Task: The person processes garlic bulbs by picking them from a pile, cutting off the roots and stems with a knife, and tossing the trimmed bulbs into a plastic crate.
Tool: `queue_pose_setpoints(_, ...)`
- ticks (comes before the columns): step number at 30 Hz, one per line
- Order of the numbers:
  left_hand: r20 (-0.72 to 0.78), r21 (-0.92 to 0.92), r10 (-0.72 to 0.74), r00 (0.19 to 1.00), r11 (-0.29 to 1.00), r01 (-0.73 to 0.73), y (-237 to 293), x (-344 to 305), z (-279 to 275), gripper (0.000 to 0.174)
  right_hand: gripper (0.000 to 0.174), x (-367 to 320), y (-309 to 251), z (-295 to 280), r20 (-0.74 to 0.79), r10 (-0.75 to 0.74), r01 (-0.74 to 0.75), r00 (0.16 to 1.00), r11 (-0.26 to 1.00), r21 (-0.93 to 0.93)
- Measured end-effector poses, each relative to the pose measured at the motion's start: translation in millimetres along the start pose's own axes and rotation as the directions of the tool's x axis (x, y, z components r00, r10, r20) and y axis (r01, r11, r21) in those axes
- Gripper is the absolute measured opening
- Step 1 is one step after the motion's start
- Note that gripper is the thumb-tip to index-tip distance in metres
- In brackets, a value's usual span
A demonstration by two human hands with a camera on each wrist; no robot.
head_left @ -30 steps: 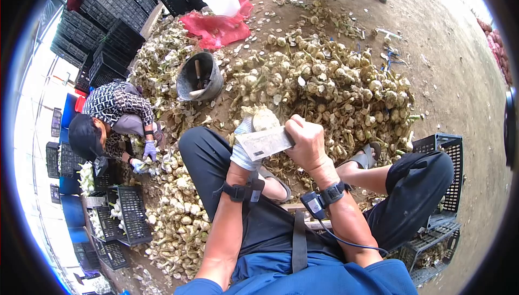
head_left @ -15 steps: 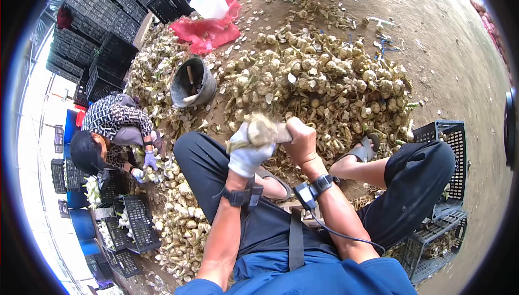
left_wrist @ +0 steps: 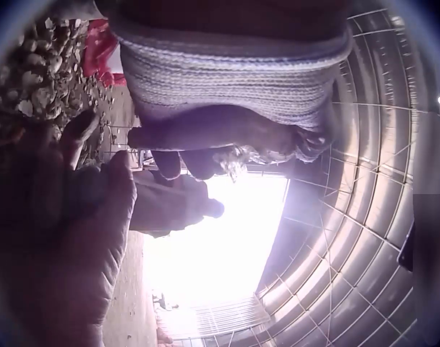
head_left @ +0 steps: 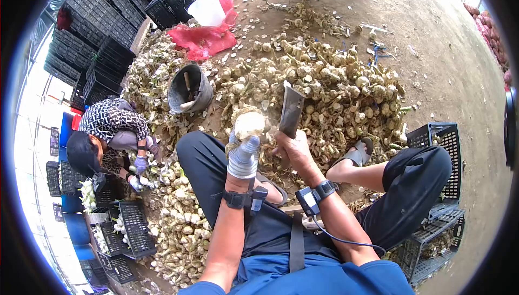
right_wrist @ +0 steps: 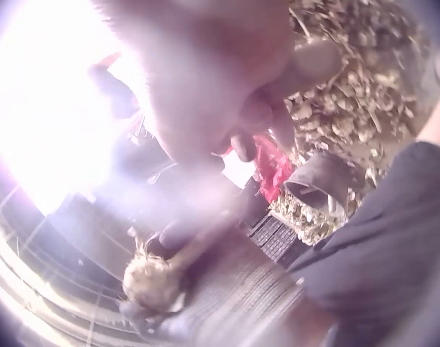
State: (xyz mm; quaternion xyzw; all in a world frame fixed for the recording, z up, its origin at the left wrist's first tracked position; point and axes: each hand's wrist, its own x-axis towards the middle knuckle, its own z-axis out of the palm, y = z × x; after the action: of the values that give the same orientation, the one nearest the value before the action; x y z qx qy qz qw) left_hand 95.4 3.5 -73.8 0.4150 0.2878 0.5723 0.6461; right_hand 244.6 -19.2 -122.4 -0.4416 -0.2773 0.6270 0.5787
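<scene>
Left hand (head_left: 241, 157), in a white knit glove, clasps a papery garlic bulb (head_left: 249, 124) at its fingertips in the head view, raised before the heap of garlic (head_left: 324, 84). The bare right hand (head_left: 292, 151) grips a grey steel cleaver (head_left: 291, 112), blade upright, long axis pointing away, just right of the bulb and apart from it. Left wrist view: gloved fingers (left_wrist: 205, 137) curl round the bulb's rooty end. Right wrist view, blurred: the bulb (right_wrist: 151, 282) seems to aim its stalk toward the right hand (right_wrist: 205, 72).

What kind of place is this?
Probably a garlic trimming yard: big garlic pile on dirt, stacked black crates, right hand gripping a cleaver, left hand holding a bulb.
</scene>
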Motion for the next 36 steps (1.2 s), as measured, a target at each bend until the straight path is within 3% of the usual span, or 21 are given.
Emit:
queue_pose_setpoints(3, 0.016, -0.118, -0.069, 0.997, 0.990, 0.071, 9.4, -1.8, 2.6, 0.067, 0.026, -10.2, -13.4, 19.7, 0.114, 0.065, -0.101, 0.991, 0.933, 0.346)
queue_pose_setpoints(5, -0.001, -0.164, -0.061, 0.998, 0.985, 0.060, 18.4, -4.1, 3.4, 0.067, 0.029, -6.8, -18.2, 23.9, 0.142, 0.044, -0.101, 0.989, 0.901, 0.421)
queue_pose_setpoints(8, -0.031, -0.041, 0.012, 0.999, 0.999, -0.014, 35.8, -5.0, 11.8, 0.060, 0.022, -8.6, -36.5, 19.8, 0.077, 0.013, -0.037, 0.997, 0.947, 0.320)
queue_pose_setpoints(9, -0.031, 0.323, 0.069, 0.997, 0.945, -0.055, 31.3, -1.4, -3.5, 0.055, 0.022, -9.1, -43.8, 18.9, 0.064, -0.009, -0.011, 0.998, 0.953, 0.301)
queue_pose_setpoints(10, -0.095, 0.355, 0.016, 0.995, 0.935, 0.019, 32.3, 7.2, -0.1, 0.053, 0.021, -8.5, -49.7, 18.5, 0.038, -0.026, 0.016, 0.999, 0.968, 0.250)
queue_pose_setpoints(12, 0.084, 0.683, 0.317, 0.945, 0.672, -0.286, 40.1, 0.1, 6.5, 0.048, 0.021, -8.5, -59.0, 17.5, -0.014, -0.064, 0.065, 0.998, 0.987, 0.147)
queue_pose_setpoints(13, 0.207, 0.758, 0.411, 0.888, 0.507, -0.411, 42.9, 3.5, -0.1, 0.042, 0.019, -11.1, -66.8, 18.8, -0.061, -0.069, 0.074, 0.996, 0.993, 0.091)
queue_pose_setpoints(16, 0.132, 0.780, 0.293, 0.947, 0.559, -0.282, 45.9, -5.1, 0.4, 0.036, 0.020, -17.9, -81.8, 20.3, -0.012, -0.183, 0.181, 0.983, 0.978, -0.104)
queue_pose_setpoints(17, 0.138, 0.796, 0.355, 0.925, 0.515, -0.317, 36.4, -2.2, -6.6, 0.031, 0.022, -19.2, -84.4, 23.1, -0.018, -0.197, 0.192, 0.980, 0.970, -0.152)
queue_pose_setpoints(20, -0.031, 0.700, 0.240, 0.970, 0.698, -0.150, 37.7, -5.1, -6.0, 0.027, 0.026, -26.8, -90.1, 40.0, -0.040, -0.358, 0.321, 0.933, 0.877, -0.358)
queue_pose_setpoints(24, -0.162, 0.419, 0.016, 0.987, 0.907, 0.054, 34.9, -10.7, -11.6, 0.031, 0.011, -13.3, -72.0, 40.9, 0.258, -0.688, 0.663, 0.678, 0.422, -0.618)
queue_pose_setpoints(25, -0.188, 0.345, -0.035, 0.982, 0.933, 0.099, 42.4, -14.6, -4.0, 0.028, 0.011, -13.8, -68.8, 39.9, 0.285, -0.635, 0.617, 0.719, 0.394, -0.681)
queue_pose_setpoints(28, -0.172, 0.315, -0.154, 0.973, 0.927, 0.202, 47.2, -18.7, -4.4, 0.028, 0.014, -4.6, -41.2, 33.5, 0.250, -0.638, 0.590, 0.729, 0.400, -0.701)
queue_pose_setpoints(29, -0.116, 0.448, -0.082, 0.990, 0.885, 0.126, 28.8, -11.6, -20.4, 0.027, 0.010, 5.5, -16.6, 26.7, 0.207, -0.681, 0.586, 0.703, 0.389, -0.711)
queue_pose_setpoints(30, -0.076, 0.481, 0.017, 0.997, 0.876, 0.022, 27.4, -13.8, -18.7, 0.025, 0.009, 13.0, 12.1, 13.7, 0.180, -0.643, 0.511, 0.744, 0.375, -0.773)
queue_pose_setpoints(31, -0.075, 0.428, -0.001, 0.997, 0.903, 0.033, 27.6, -12.9, -18.4, 0.025, 0.008, 14.5, 45.6, -0.2, 0.123, -0.591, 0.426, 0.797, 0.407, -0.808)
queue_pose_setpoints(32, -0.077, 0.375, -0.022, 0.997, 0.926, 0.050, 29.3, -12.5, -18.2, 0.026, 0.013, 8.0, 69.4, -11.3, -0.009, -0.421, 0.239, 0.907, 0.533, -0.812)
queue_pose_setpoints(33, -0.103, 0.009, 0.044, 0.994, 0.999, -0.044, 40.7, -16.9, -11.5, 0.045, 0.020, 2.9, 93.0, -22.1, -0.134, -0.336, 0.063, 0.932, 0.516, -0.854)
queue_pose_setpoints(34, -0.074, -0.262, -0.098, 0.992, 0.962, 0.076, 59.3, -14.4, -14.7, 0.047, 0.024, -5.1, 103.8, -32.0, -0.184, -0.285, -0.035, 0.941, 0.457, -0.889)
queue_pose_setpoints(35, -0.235, -0.434, -0.016, 0.972, 0.896, -0.090, 74.3, -13.9, -20.3, 0.052, 0.024, -9.6, 109.4, -44.8, -0.198, -0.262, -0.079, 0.945, 0.403, -0.912)
queue_pose_setpoints(36, -0.035, -0.759, 0.182, 0.983, 0.634, -0.145, 81.6, -5.5, -44.8, 0.063, 0.025, -11.2, 112.5, -60.6, -0.211, -0.241, -0.120, 0.947, 0.345, -0.931)
